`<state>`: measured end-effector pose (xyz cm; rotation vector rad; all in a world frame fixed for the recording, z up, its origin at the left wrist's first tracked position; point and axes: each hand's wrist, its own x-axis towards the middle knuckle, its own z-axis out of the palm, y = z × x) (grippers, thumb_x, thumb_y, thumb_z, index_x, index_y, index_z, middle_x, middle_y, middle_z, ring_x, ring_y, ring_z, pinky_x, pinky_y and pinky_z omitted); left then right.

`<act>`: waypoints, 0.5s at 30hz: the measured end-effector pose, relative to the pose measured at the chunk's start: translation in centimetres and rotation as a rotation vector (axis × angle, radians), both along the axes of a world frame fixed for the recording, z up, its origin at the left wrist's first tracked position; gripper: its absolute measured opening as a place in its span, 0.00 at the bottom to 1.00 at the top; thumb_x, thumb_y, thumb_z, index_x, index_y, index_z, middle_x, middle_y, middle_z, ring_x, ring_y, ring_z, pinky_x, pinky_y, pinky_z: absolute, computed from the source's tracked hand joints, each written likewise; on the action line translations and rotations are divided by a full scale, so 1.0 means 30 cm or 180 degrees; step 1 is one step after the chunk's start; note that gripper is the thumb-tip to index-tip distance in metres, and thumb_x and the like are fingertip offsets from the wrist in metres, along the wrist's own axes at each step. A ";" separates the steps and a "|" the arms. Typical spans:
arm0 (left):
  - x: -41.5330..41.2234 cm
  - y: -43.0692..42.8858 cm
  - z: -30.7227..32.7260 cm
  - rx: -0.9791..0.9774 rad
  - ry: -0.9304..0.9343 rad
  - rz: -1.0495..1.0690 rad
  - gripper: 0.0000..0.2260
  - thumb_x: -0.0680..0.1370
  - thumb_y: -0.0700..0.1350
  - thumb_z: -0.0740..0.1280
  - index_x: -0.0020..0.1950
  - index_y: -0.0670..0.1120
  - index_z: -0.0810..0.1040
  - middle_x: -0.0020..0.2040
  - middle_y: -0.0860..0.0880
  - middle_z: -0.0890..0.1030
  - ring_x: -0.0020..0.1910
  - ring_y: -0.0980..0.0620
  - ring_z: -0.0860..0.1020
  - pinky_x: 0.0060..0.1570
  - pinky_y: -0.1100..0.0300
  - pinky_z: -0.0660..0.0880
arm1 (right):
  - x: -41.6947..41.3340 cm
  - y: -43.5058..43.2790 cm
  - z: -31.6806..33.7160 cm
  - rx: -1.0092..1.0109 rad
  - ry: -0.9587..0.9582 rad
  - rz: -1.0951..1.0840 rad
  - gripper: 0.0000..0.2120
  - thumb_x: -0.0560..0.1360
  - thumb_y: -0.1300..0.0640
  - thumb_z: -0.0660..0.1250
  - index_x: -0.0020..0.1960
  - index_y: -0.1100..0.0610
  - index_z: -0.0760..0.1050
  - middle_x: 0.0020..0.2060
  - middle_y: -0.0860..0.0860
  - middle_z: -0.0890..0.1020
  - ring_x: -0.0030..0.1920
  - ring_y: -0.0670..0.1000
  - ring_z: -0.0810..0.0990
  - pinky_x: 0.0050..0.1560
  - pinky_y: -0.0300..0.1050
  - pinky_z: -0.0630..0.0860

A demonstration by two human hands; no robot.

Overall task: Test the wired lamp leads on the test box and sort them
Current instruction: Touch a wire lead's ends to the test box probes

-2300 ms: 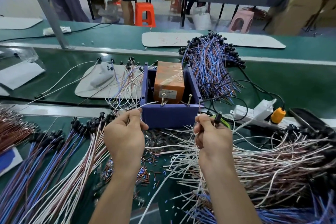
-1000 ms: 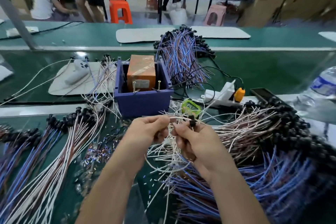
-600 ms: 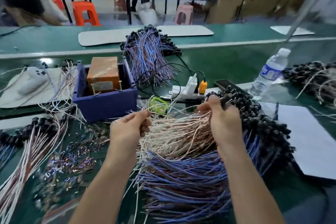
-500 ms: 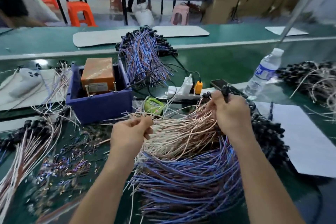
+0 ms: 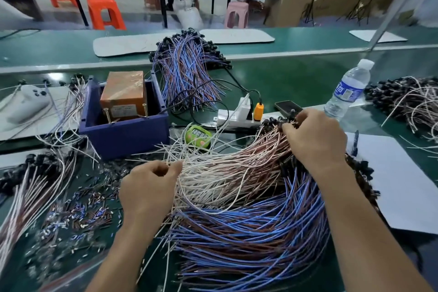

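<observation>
The pale leads, white and pinkish, lie spread like a fan on the green belt between your two hands, and each hand holds one end of them. You see your left hand from its back. The wrist is straight and the forearm comes up from the lower edge. Its fingers are curled in, and the thumb and forefinger pinch the bare ends of a few white wires.

Your right hand is farther from you, palm down over the far end of the fan, with the knuckles raised. Its fingers are bent and grip the black lamp heads of the same leads. How many heads they hold, I cannot tell.

Under your right forearm lie the blue and brown leads, touching the pale ones. Beyond your left fingertips stands the blue test box, with an orange block inside it. Between the box and your right fingers lies a green timer, and behind it a white power strip. Just beyond your right knuckles lies a dark phone, and farther right a water bottle stands upright. A white sheet lies beside your right wrist. To the left of your left hand small cut bits are scattered.
</observation>
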<state>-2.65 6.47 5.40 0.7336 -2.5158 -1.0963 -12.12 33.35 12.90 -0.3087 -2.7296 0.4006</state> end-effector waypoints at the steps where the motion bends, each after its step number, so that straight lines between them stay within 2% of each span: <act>1: 0.007 0.012 0.010 -0.0079 0.0267 -0.0159 0.15 0.74 0.61 0.73 0.34 0.54 0.81 0.32 0.58 0.81 0.37 0.54 0.79 0.39 0.56 0.72 | 0.019 -0.018 -0.003 0.0301 0.0218 0.0121 0.12 0.73 0.47 0.76 0.52 0.51 0.82 0.39 0.53 0.84 0.42 0.58 0.83 0.47 0.50 0.78; 3: 0.010 0.052 0.036 -0.0323 0.0725 -0.0747 0.09 0.71 0.61 0.73 0.43 0.57 0.84 0.44 0.62 0.82 0.49 0.56 0.78 0.49 0.56 0.73 | 0.048 -0.066 -0.018 0.0637 0.0206 0.0952 0.14 0.71 0.53 0.79 0.55 0.46 0.82 0.43 0.50 0.85 0.45 0.54 0.82 0.52 0.49 0.78; 4: 0.004 0.079 0.046 -0.0487 0.0738 -0.1146 0.14 0.70 0.63 0.72 0.52 0.59 0.84 0.54 0.62 0.82 0.58 0.57 0.75 0.60 0.57 0.72 | 0.060 -0.091 -0.036 0.0660 -0.0069 0.1489 0.18 0.70 0.57 0.78 0.58 0.45 0.82 0.49 0.49 0.85 0.51 0.53 0.81 0.59 0.50 0.76; 5: -0.008 0.102 0.046 -0.0635 0.0615 -0.1614 0.24 0.69 0.66 0.70 0.63 0.60 0.81 0.66 0.61 0.78 0.68 0.57 0.69 0.71 0.56 0.65 | 0.068 -0.116 -0.059 0.0793 -0.0464 0.1940 0.23 0.70 0.60 0.77 0.63 0.44 0.80 0.57 0.49 0.83 0.59 0.53 0.78 0.66 0.51 0.73; 6: -0.023 0.125 0.041 -0.0839 0.0443 -0.1999 0.32 0.69 0.70 0.68 0.72 0.63 0.73 0.75 0.60 0.69 0.76 0.57 0.61 0.77 0.56 0.54 | 0.071 -0.136 -0.085 0.1109 -0.0804 0.2270 0.29 0.71 0.60 0.74 0.69 0.44 0.76 0.66 0.49 0.78 0.67 0.53 0.73 0.73 0.52 0.67; 7: -0.043 0.146 0.026 -0.1071 0.0283 -0.2291 0.39 0.68 0.72 0.65 0.78 0.64 0.62 0.82 0.59 0.58 0.80 0.57 0.51 0.78 0.57 0.43 | 0.067 -0.145 -0.112 0.1457 -0.1030 0.2459 0.34 0.72 0.60 0.73 0.75 0.45 0.69 0.73 0.50 0.72 0.74 0.55 0.66 0.78 0.53 0.59; 8: -0.066 0.164 0.006 -0.1298 0.0120 -0.2511 0.44 0.69 0.73 0.64 0.81 0.63 0.52 0.84 0.57 0.48 0.82 0.57 0.43 0.75 0.59 0.35 | 0.053 -0.142 -0.133 0.1695 -0.1219 0.2481 0.39 0.73 0.58 0.72 0.80 0.46 0.61 0.79 0.52 0.64 0.79 0.56 0.59 0.80 0.54 0.51; 10: -0.109 0.180 -0.046 -0.1615 -0.0182 -0.2708 0.51 0.71 0.73 0.64 0.83 0.58 0.39 0.83 0.54 0.37 0.81 0.55 0.34 0.74 0.58 0.30 | 0.014 -0.109 -0.149 0.1909 -0.1549 0.2282 0.45 0.75 0.48 0.72 0.83 0.47 0.50 0.83 0.54 0.53 0.82 0.56 0.48 0.81 0.56 0.43; 12: -0.147 0.173 -0.091 -0.1747 -0.0354 -0.2680 0.51 0.74 0.71 0.63 0.83 0.54 0.36 0.83 0.52 0.36 0.81 0.54 0.34 0.74 0.56 0.30 | -0.027 -0.066 -0.153 0.1984 -0.1726 0.2125 0.46 0.75 0.37 0.70 0.83 0.46 0.47 0.83 0.54 0.48 0.83 0.55 0.44 0.80 0.56 0.40; 15: -0.178 0.161 -0.133 -0.1747 -0.0354 -0.2614 0.46 0.76 0.68 0.62 0.84 0.55 0.38 0.85 0.51 0.47 0.83 0.52 0.45 0.76 0.55 0.35 | -0.054 -0.033 -0.160 0.1928 -0.1788 0.2049 0.45 0.75 0.31 0.65 0.83 0.45 0.47 0.83 0.53 0.46 0.83 0.54 0.41 0.79 0.56 0.37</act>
